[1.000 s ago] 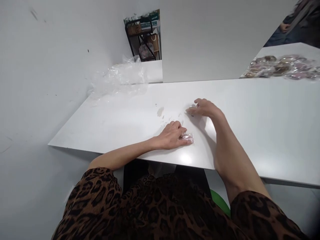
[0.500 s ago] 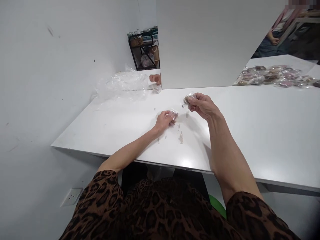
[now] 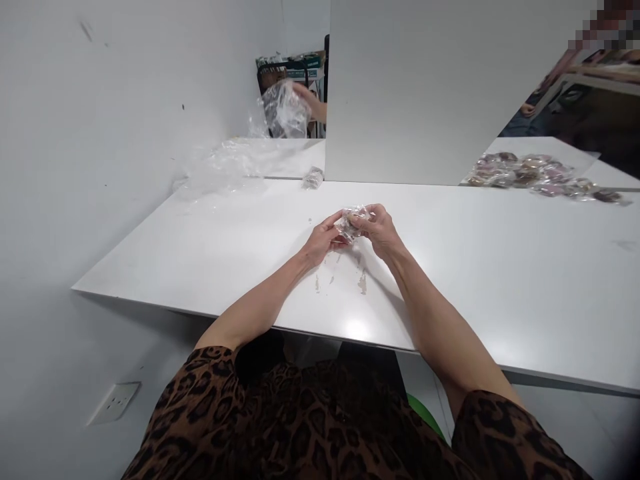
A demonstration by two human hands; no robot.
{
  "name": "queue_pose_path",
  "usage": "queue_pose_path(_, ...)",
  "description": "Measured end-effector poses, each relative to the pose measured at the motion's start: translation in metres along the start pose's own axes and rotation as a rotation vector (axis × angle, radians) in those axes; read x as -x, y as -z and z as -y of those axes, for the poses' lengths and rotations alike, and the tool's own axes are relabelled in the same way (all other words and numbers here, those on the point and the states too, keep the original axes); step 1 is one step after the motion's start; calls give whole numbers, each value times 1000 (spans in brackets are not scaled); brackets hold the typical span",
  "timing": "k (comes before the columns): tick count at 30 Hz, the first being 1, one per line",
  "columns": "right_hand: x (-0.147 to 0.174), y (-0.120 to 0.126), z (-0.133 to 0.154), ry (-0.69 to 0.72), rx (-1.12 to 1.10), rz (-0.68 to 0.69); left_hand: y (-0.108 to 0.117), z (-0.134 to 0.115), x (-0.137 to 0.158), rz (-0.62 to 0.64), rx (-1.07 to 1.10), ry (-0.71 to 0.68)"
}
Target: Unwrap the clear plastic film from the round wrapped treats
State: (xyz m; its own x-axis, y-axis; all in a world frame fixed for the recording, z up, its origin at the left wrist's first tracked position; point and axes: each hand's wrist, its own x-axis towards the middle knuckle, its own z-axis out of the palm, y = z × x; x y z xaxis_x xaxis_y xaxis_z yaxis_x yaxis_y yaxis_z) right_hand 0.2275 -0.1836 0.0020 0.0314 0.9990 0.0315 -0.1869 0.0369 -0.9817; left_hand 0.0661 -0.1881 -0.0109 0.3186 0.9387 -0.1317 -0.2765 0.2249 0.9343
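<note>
Above the middle of the white table (image 3: 210, 250), my two hands meet at small clear plastic packets with something brownish inside. My left hand (image 3: 321, 241) has its fingers closed on the left side of the crinkled plastic packet (image 3: 349, 231). From the right, my right hand (image 3: 381, 230) pinches the same bundle between thumb and fingers. Where one packet ends and another begins I cannot tell. The contents are too small and shiny to name. Greyish worn marks (image 3: 363, 282) show on the tabletop just below the hands.
A white upright panel (image 3: 400, 93) runs along the table's back edge. By its left end lies a small clear packet (image 3: 313, 178), with loose plastic bags (image 3: 215, 167) further left. Beyond, another person's hand (image 3: 311, 101) lifts a bag. Several wrapped pieces (image 3: 545, 175) lie behind at right.
My right hand has come left and down with its packet to meet my left hand's packet. Behind the panel, the other person's hand has risen with a clear bag.
</note>
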Motion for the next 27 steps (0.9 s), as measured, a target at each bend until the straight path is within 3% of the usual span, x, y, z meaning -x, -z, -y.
queue_pose_path(4,15,17,-5,-114,-39,-121,4,4,-5,-71,-83,-25)
queue_pose_path(6,20,47,-7,-180,3,-167,2,8,-7,-128,-141,-35)
queue_pose_path(8,13,88,-3,-223,75,-302,0,12,-9,-157,-195,-56)
queue_pose_path(11,-20,155,27,-196,154,-541,-2,15,-11,-160,-236,-77)
queue_pose_path(13,-51,192,57,-99,168,-650,-1,17,-13,-158,-241,-82)
queue_pose_path(16,-89,224,89,22,160,-736,5,20,-15,-155,-241,-86)
queue_pose_path(18,-98,226,87,19,170,-730,8,21,-16,-154,-242,-85)
queue_pose_path(20,-93,213,68,-32,193,-679,9,22,-17,-152,-244,-84)
queue_pose_path(24,-64,164,16,-128,244,-478,5,19,-15,-156,-252,-80)
queue_pose_path(27,-52,123,-2,-132,283,-317,0,17,-14,-179,-245,-73)
